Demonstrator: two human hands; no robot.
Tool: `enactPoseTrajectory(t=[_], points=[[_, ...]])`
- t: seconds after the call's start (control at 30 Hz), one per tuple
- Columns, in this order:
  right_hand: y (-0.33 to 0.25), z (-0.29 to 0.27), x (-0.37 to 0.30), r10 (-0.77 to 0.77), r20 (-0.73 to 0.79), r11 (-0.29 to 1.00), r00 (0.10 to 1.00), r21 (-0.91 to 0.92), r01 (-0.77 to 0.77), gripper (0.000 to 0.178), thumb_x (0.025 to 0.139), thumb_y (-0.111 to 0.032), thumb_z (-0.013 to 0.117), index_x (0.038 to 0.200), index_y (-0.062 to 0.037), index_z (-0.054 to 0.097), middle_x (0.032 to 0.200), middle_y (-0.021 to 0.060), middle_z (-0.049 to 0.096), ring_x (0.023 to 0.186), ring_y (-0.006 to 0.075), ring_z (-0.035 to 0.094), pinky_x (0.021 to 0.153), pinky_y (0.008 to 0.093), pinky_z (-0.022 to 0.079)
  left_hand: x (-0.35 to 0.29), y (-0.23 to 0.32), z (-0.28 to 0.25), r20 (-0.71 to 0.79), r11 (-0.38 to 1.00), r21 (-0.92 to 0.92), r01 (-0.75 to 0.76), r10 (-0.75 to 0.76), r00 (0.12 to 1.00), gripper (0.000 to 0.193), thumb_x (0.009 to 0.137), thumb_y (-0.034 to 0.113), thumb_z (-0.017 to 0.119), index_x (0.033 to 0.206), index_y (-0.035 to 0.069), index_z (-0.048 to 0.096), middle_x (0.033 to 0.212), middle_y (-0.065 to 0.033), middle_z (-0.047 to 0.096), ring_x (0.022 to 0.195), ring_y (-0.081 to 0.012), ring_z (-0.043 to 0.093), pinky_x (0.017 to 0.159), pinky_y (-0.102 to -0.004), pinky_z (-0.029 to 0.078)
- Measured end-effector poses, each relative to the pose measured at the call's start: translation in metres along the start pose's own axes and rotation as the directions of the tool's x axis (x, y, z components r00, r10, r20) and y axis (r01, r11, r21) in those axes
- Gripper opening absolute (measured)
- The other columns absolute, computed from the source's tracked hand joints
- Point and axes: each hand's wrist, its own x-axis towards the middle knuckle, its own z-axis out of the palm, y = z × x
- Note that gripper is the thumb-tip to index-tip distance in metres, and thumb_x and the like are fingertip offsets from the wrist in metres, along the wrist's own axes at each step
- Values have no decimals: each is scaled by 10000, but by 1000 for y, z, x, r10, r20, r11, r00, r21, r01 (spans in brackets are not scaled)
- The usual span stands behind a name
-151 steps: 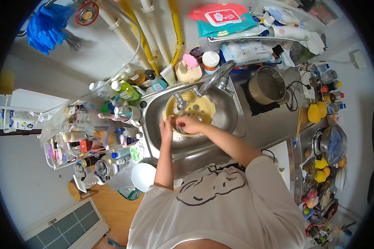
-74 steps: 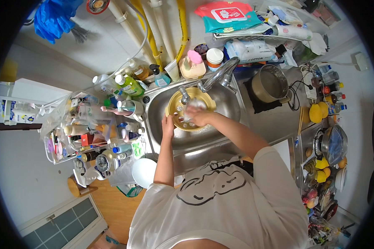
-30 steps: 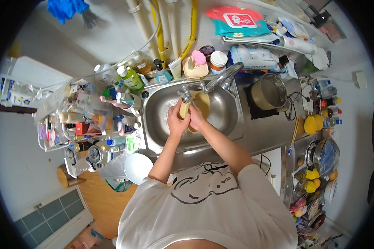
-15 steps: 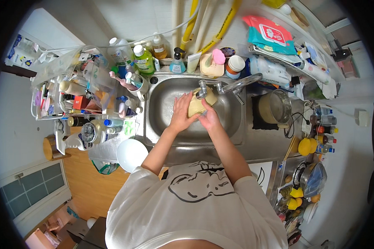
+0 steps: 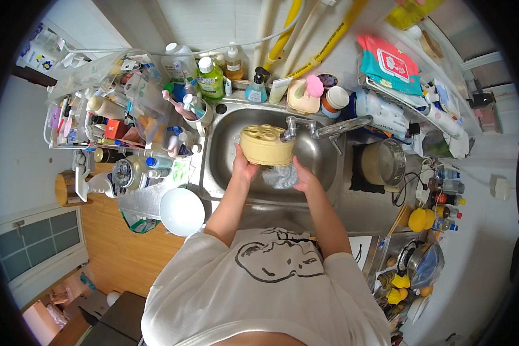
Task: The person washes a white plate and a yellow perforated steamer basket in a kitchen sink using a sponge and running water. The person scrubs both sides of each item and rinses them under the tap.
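Over the sink [image 5: 218, 173] I hold up a pale yellow round holder [image 5: 266, 151], with several round holes in its top face. My left hand [image 5: 245, 167] grips its lower left side, the thumb up along the wall. At its lower right, my right hand [image 5: 303, 176] has its thumb near the rim and its fingers against a greyish, crumpled, see-through scrubber-like bundle [image 5: 281, 177]. That bundle hangs just below the holder; its exact kind cannot be made out. The faucet [image 5: 291, 129] reaches over the holder's right edge.
Bottles, including a green one [image 5: 210, 81] and a blue pump bottle [image 5: 258, 87], line the sink's back edge. A white bowl [image 5: 181, 211] sits at the left on the counter. A pot [image 5: 385, 161] stands right of the sink. A crowded rack [image 5: 127, 109] is at the left.
The yellow holder has turned and shifted left, out from under the faucet, so its holed face shows. My left hand has moved from its top to its side; the greyish bundle is now more visible.
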Motion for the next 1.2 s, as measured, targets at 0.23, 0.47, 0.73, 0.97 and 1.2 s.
enactPoseTrajectory(t=[0.23, 0.47, 0.73, 0.97, 1.2], points=[[-27, 6, 4, -722, -81, 511, 687, -731, 452, 427, 924, -350, 380, 1008, 27, 565, 1016, 206, 584, 970, 301, 546, 852, 393, 404, -14, 2, 8, 86, 988, 139, 64, -77, 993, 550, 930, 462, 243, 1302, 73, 351, 1324, -100, 391, 1208, -260, 384, 1016, -411, 309], [31, 93, -31, -798, 386, -128, 462, -859, 496, 401, 896, -170, 390, 1229, 54, 382, 1269, 274, 385, 1227, 402, 319, 1009, 446, 263, 2, -4, -1, 16, 871, 433, -231, 249, 968, 458, 945, 385, 319, 1150, 2, 467, 1042, -121, 580, 904, -221, 583, 787, -341, 478], [27, 99, -20, -888, 420, -214, 188, -738, 640, 301, 917, -189, 342, 1069, 30, 480, 1039, 258, 534, 960, 427, 504, 827, 473, 390, -19, 9, 15, -51, 855, 466, -227, 282, 958, 469, 942, 385, 336, 1141, -12, 485, 1072, -126, 575, 937, -215, 577, 803, -346, 476], [18, 89, -12, -887, 371, -159, 276, -805, 571, 314, 926, -216, 325, 1057, 30, 470, 983, 263, 544, 908, 422, 519, 772, 471, 416, -21, 4, 22, -47, 849, 473, -235, 290, 956, 489, 940, 402, 329, 1152, -9, 489, 1082, -129, 571, 925, -217, 582, 769, -324, 485], [29, 84, -2, -880, 369, -126, 301, -790, 600, 264, 913, -206, 360, 1031, 12, 452, 1169, 250, 454, 1047, 396, 473, 860, 510, 344, -27, 8, 24, -41, 836, 523, -164, 217, 975, 510, 923, 434, 361, 1171, 5, 478, 1077, -120, 573, 936, -211, 577, 797, -340, 473]])
